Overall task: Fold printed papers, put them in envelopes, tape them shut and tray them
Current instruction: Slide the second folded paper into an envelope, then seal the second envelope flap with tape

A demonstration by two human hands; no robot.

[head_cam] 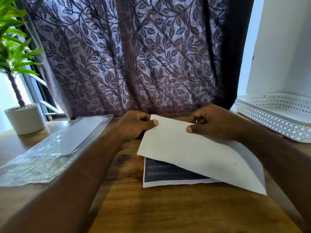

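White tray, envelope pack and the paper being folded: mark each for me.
white tray (269, 121): head view, on its perforated front wall.
envelope pack (50, 148): head view, on the clear plastic wrap.
paper (193, 155): head view, on the blank back of the folded-over half.

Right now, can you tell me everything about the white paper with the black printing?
The white printed paper sheet is being folded on the brown wooden table. Its blank back curls up and over, while the dark printed side with tiny white lines shows underneath. The left hand and right hand pinch its far edge. Its near edge lies flat on the wood.
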